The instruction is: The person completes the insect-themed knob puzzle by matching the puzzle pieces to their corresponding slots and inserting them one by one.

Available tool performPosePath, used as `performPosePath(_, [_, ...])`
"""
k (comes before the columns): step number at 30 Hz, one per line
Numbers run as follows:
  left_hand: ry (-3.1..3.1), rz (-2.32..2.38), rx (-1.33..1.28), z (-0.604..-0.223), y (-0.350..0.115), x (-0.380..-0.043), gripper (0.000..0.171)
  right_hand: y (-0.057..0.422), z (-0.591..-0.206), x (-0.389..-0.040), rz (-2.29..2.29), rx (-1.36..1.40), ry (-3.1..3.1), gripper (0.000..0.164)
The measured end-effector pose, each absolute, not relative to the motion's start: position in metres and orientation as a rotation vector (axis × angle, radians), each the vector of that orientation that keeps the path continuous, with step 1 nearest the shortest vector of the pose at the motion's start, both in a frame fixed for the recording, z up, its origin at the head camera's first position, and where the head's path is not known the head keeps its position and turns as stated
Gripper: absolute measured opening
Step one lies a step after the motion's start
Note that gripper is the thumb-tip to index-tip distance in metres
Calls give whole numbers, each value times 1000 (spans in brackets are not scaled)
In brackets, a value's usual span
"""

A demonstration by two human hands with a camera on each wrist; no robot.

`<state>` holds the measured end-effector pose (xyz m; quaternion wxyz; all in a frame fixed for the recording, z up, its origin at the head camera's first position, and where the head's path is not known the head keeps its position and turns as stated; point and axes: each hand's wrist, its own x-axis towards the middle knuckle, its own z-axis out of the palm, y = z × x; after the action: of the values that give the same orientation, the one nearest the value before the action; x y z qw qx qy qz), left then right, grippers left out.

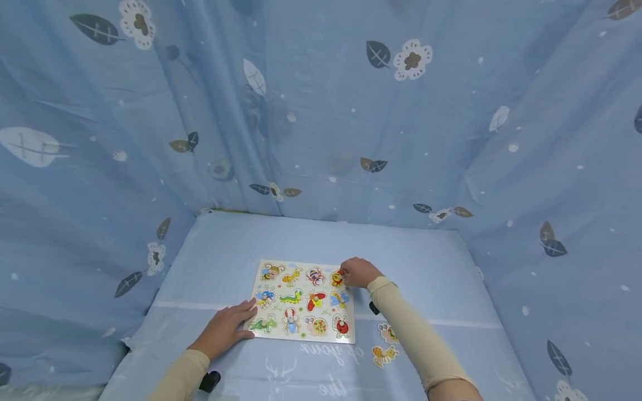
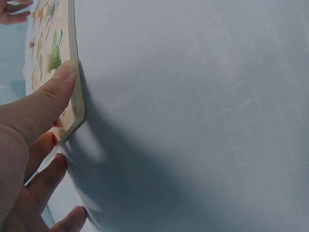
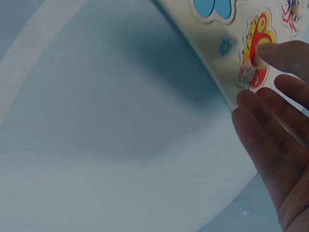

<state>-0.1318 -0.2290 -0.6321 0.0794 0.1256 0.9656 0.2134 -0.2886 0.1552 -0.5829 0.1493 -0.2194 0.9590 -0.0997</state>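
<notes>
A wooden peg puzzle board (image 1: 303, 334) with cartoon insect pieces lies flat on the bed-like surface. My right hand (image 1: 360, 273) is over its far right corner, thumb and fingertips at the knob of a red and yellow butterfly piece (image 3: 263, 36). That piece lies in or on its outline; whether it is fully seated cannot be told. My left hand (image 1: 225, 328) rests at the near left corner, its thumb (image 2: 60, 84) on the near edge and its other fingers along the left side. Close to it is a green grasshopper piece (image 1: 263, 323).
To the right of the board, partly beside my right sleeve, lie two loose pieces: a snail piece (image 1: 386, 332) and an orange insect piece (image 1: 384, 355). Blue patterned curtains (image 1: 321, 111) hang around the far and side edges of the cloth-covered surface (image 1: 401, 245).
</notes>
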Motion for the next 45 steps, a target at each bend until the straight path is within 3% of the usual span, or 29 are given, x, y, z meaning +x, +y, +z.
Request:
performPosePath(5, [2888,631,383,-632,-229,-132,73,177,-573,-277,-259,-566,2721,43])
performPosePath(11, [2878,624,370,-630,-227,-132,73,203,-569,-253,-227,-508,2680,49])
performPosePath(19, [2874,589,355,-630,-228,-134,75,237,-568,-213,-208,-501,2660,43])
performPosePath(30, [2870,583,353,-632,-226,-134,75,258,-584,-174,-320,-527,2611,19])
performPosePath(45, [2865,606,352,-629,-227,-133,75,259,-598,-170,-318,-548,2644,26])
